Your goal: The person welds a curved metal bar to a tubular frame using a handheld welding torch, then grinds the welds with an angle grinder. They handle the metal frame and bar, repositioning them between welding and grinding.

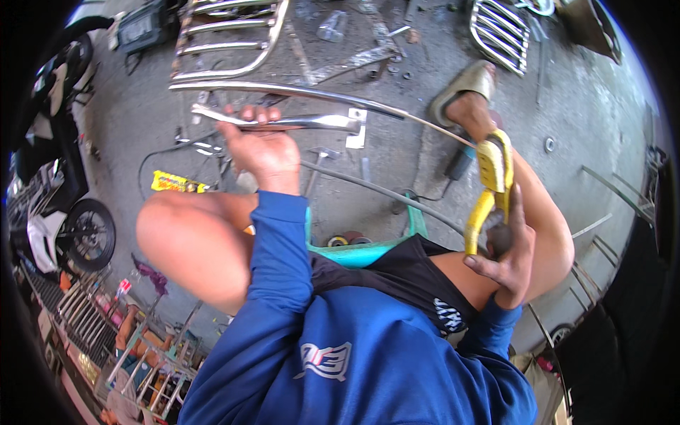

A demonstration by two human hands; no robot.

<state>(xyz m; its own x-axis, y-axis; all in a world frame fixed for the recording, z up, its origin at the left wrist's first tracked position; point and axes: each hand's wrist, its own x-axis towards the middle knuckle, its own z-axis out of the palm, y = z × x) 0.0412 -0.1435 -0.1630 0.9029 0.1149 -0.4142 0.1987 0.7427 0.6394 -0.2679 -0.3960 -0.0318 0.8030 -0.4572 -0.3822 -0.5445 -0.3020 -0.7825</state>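
My left hand (265, 149), palm up, has its fingers wrapped round a short shiny metal tube (312, 122). A small pale plate (357, 129) is at the tube's right end. My right hand (511, 258) is closed on a yellow welding electrode holder (489, 177), raised beside my right knee. From its jaws a thin welding rod (443, 131) points left. The rod's far end overlaps the end of a long curved metal tube (283, 88); whether they touch I cannot tell. A grey cable (382, 190) runs toward the holder.
Slatted shiny metal frames (230, 49) lie on the concrete floor ahead. A hammer (319, 159) and a yellow packet (177, 182) lie near my left knee. An angle grinder (462, 161) is beside my right foot. Motorcycles (60, 234) stand left; another person (127, 333) is at lower left.
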